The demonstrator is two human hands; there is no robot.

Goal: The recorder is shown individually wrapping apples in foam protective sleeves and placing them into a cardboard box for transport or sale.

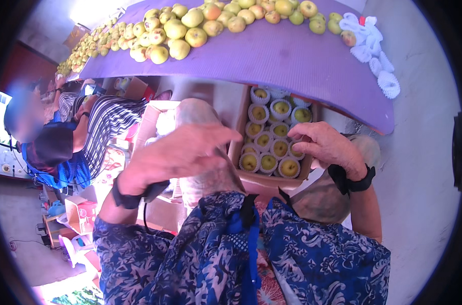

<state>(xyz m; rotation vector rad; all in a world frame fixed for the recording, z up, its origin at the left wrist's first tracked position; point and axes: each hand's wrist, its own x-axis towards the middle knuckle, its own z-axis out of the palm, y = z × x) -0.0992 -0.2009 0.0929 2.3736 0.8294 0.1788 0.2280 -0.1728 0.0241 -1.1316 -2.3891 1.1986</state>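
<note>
A cardboard box stands between my knees, holding rows of yellow-green apples in white foam net sleeves. My left hand, blurred, hangs over my left thigh just left of the box, thumb and fingers apart, with nothing visible in it. Over the box's right side is my right hand, its fingers curved and apart. Its fingertips are close to a netted apple at the right side; whether they touch it I cannot tell.
Beyond the box, a table with a purple ribbed mat carries a long heap of loose apples. Empty foam net sleeves lie at its right end. Another open carton is at my left. Farther left sits a person in a striped apron.
</note>
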